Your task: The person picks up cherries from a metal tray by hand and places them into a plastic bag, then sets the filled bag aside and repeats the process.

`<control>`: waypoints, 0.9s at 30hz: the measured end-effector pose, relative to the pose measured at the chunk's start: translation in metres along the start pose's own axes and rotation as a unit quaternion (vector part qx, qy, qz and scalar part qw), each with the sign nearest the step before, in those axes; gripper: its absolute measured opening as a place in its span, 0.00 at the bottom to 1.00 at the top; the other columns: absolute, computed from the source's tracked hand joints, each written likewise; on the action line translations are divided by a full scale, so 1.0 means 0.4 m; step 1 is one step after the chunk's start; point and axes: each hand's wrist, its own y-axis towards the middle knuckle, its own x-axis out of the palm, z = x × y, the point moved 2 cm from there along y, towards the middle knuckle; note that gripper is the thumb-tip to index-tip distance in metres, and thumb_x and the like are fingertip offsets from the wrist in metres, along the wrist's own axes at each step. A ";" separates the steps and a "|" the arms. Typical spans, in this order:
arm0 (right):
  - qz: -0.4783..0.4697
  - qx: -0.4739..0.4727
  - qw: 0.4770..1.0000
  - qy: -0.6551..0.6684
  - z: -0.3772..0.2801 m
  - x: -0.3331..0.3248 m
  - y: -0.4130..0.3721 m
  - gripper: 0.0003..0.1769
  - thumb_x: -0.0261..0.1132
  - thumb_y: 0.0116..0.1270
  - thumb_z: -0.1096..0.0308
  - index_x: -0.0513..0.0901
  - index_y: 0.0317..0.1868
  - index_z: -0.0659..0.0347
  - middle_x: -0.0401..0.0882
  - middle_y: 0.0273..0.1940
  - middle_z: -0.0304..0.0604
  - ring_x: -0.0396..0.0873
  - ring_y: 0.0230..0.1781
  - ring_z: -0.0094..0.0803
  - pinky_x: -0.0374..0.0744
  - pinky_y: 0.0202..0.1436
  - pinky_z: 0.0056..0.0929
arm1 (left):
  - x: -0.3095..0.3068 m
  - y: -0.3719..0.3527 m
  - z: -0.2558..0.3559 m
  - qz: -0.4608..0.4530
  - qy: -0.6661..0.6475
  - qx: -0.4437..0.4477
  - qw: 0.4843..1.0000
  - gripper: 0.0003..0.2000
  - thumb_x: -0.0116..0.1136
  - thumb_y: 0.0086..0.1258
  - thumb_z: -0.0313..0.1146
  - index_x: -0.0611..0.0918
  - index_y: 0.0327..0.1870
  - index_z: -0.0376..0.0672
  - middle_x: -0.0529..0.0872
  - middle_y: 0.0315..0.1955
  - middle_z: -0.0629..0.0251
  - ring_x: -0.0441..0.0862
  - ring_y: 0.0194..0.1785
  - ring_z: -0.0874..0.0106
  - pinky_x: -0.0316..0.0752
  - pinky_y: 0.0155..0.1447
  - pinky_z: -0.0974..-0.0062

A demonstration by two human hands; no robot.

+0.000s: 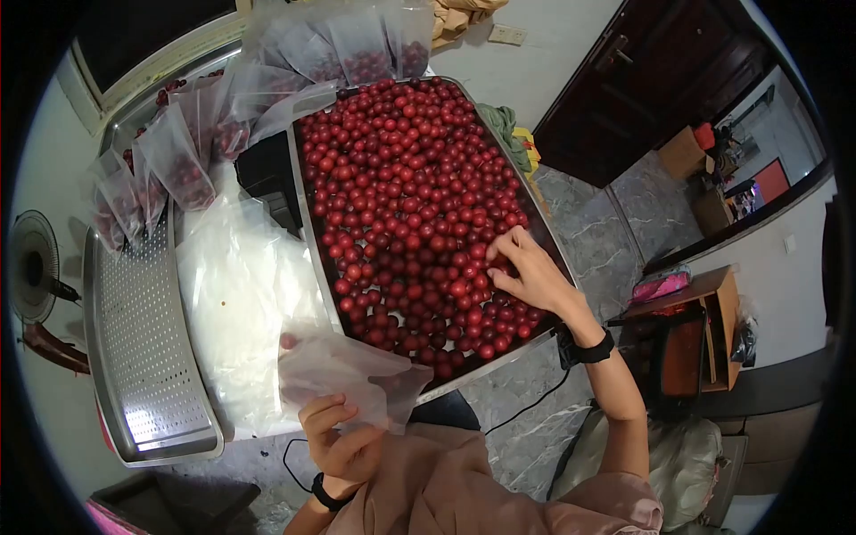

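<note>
A large metal tray holds many small round dark-red fruits, like cherries or small plums. My right hand is over the tray's right side, thumb and fingers apart and curved, touching the fruits; whether one sits between the fingertips is hard to see. My left hand grips a translucent plastic bag at the tray's near left corner. One red fruit shows at the bag's upper left edge. Loose flat plastic bags lie in a pile left of the tray.
Several filled bags of red fruit stand at the back left, and more filled bags behind the tray. A perforated metal tray lies at the left, near a fan. A dark door and a wooden cabinet are at the right.
</note>
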 end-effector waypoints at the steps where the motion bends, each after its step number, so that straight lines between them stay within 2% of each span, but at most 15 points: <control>1: -0.001 -0.029 0.999 -0.024 0.023 0.008 -0.011 0.16 0.68 0.62 0.66 0.77 0.48 0.60 0.69 0.46 0.48 0.74 0.48 0.42 0.75 0.54 0.36 | 0.000 0.000 0.000 -0.001 -0.001 -0.001 1.000 0.13 0.73 0.44 0.22 0.83 0.28 0.53 0.78 0.42 0.65 0.78 0.50 0.57 0.74 0.50 0.63; 2: -0.003 -0.058 0.997 -0.048 0.037 0.015 -0.021 0.14 0.68 0.62 0.67 0.77 0.46 0.61 0.69 0.45 0.48 0.75 0.47 0.42 0.76 0.52 0.35 | 0.000 0.000 0.000 -0.001 -0.001 -0.001 1.000 0.13 0.73 0.44 0.22 0.83 0.28 0.53 0.78 0.42 0.65 0.78 0.50 0.57 0.74 0.50 0.63; 3: -0.001 -0.025 1.000 -0.005 0.032 0.011 -0.031 0.13 0.67 0.62 0.67 0.78 0.45 0.62 0.69 0.45 0.49 0.76 0.45 0.42 0.77 0.49 0.34 | 0.000 -0.001 -0.001 -0.001 -0.002 -0.001 1.000 0.13 0.73 0.44 0.22 0.83 0.28 0.53 0.78 0.42 0.65 0.78 0.50 0.57 0.74 0.50 0.63; 7: 0.013 -0.034 0.999 0.005 0.036 -0.015 -0.059 0.13 0.67 0.62 0.67 0.77 0.45 0.62 0.70 0.45 0.48 0.77 0.44 0.44 0.77 0.47 0.34 | 0.004 0.000 -0.001 0.004 -0.003 0.000 1.000 0.13 0.73 0.44 0.22 0.83 0.28 0.53 0.78 0.43 0.65 0.78 0.50 0.57 0.74 0.50 0.63; 10: -0.027 0.006 0.998 -0.048 0.011 -0.040 -0.076 0.14 0.67 0.62 0.66 0.78 0.45 0.61 0.71 0.44 0.48 0.78 0.42 0.45 0.78 0.45 0.37 | 0.003 0.000 -0.002 -0.002 -0.003 0.001 1.000 0.13 0.73 0.44 0.22 0.83 0.28 0.53 0.78 0.43 0.64 0.78 0.50 0.57 0.75 0.50 0.63; 12: -0.072 0.075 0.990 -0.090 -0.017 -0.055 -0.080 0.14 0.68 0.61 0.66 0.77 0.45 0.61 0.74 0.44 0.53 0.77 0.49 0.53 0.77 0.51 0.44 | 0.005 -0.001 -0.004 0.000 -0.001 0.003 1.000 0.14 0.73 0.44 0.22 0.83 0.28 0.53 0.78 0.43 0.64 0.78 0.50 0.57 0.75 0.50 0.62; 13: -0.072 0.075 0.990 -0.090 -0.025 -0.054 -0.078 0.14 0.68 0.61 0.66 0.77 0.45 0.61 0.74 0.44 0.53 0.77 0.49 0.53 0.77 0.51 0.44 | 0.005 -0.002 -0.004 0.003 0.001 0.005 1.000 0.14 0.73 0.43 0.21 0.83 0.28 0.53 0.78 0.43 0.64 0.78 0.50 0.57 0.75 0.50 0.62; 15: -0.011 0.065 0.996 -0.060 -0.037 -0.054 -0.072 0.15 0.68 0.61 0.66 0.77 0.45 0.61 0.75 0.46 0.51 0.77 0.48 0.52 0.76 0.52 0.45 | 0.005 -0.004 -0.005 0.004 0.001 0.005 1.000 0.14 0.73 0.43 0.21 0.83 0.28 0.53 0.78 0.43 0.65 0.78 0.50 0.57 0.75 0.50 0.62; 16: -0.010 0.065 0.996 -0.061 -0.034 -0.050 -0.069 0.15 0.68 0.61 0.66 0.77 0.45 0.61 0.75 0.46 0.51 0.77 0.48 0.52 0.76 0.52 0.45 | 0.005 -0.004 -0.005 0.005 0.001 0.005 1.000 0.14 0.73 0.43 0.21 0.84 0.28 0.53 0.78 0.43 0.65 0.78 0.49 0.57 0.75 0.50 0.62; 18: 0.034 -0.041 0.997 -0.057 -0.028 -0.036 -0.060 0.14 0.68 0.61 0.67 0.77 0.46 0.61 0.75 0.47 0.51 0.78 0.46 0.52 0.76 0.52 0.45 | 0.000 -0.008 -0.006 0.000 0.005 0.005 1.000 0.14 0.73 0.43 0.21 0.83 0.28 0.53 0.78 0.43 0.65 0.78 0.49 0.57 0.75 0.50 0.62; 22: 0.017 -0.103 0.990 -0.093 -0.019 -0.017 -0.053 0.15 0.68 0.62 0.66 0.78 0.47 0.60 0.77 0.46 0.47 0.79 0.46 0.48 0.77 0.50 0.39 | -0.002 -0.009 -0.009 -0.009 0.004 0.006 1.000 0.14 0.73 0.42 0.21 0.83 0.28 0.54 0.78 0.43 0.66 0.78 0.49 0.57 0.74 0.50 0.63; 24: -0.025 -0.031 0.998 -0.056 -0.023 -0.031 -0.046 0.12 0.69 0.61 0.66 0.79 0.43 0.61 0.79 0.41 0.47 0.79 0.46 0.47 0.77 0.48 0.38 | -0.003 -0.007 -0.007 -0.010 0.001 0.003 1.000 0.15 0.73 0.42 0.21 0.83 0.28 0.54 0.78 0.43 0.66 0.77 0.50 0.57 0.74 0.50 0.63; 25: -0.021 -0.027 0.998 -0.052 -0.021 -0.039 -0.044 0.10 0.68 0.61 0.68 0.79 0.40 0.62 0.80 0.37 0.48 0.79 0.44 0.46 0.77 0.46 0.38 | -0.003 -0.006 -0.007 -0.011 -0.002 0.001 1.000 0.15 0.73 0.42 0.21 0.83 0.28 0.54 0.78 0.43 0.66 0.77 0.50 0.57 0.74 0.50 0.62; 27: -0.018 -0.001 0.999 -0.038 -0.006 -0.047 -0.040 0.09 0.68 0.61 0.69 0.78 0.39 0.62 0.80 0.38 0.50 0.80 0.43 0.48 0.77 0.45 0.40 | -0.003 -0.007 -0.008 -0.013 -0.001 0.001 1.000 0.15 0.73 0.42 0.21 0.83 0.28 0.54 0.78 0.44 0.67 0.77 0.50 0.58 0.74 0.50 0.62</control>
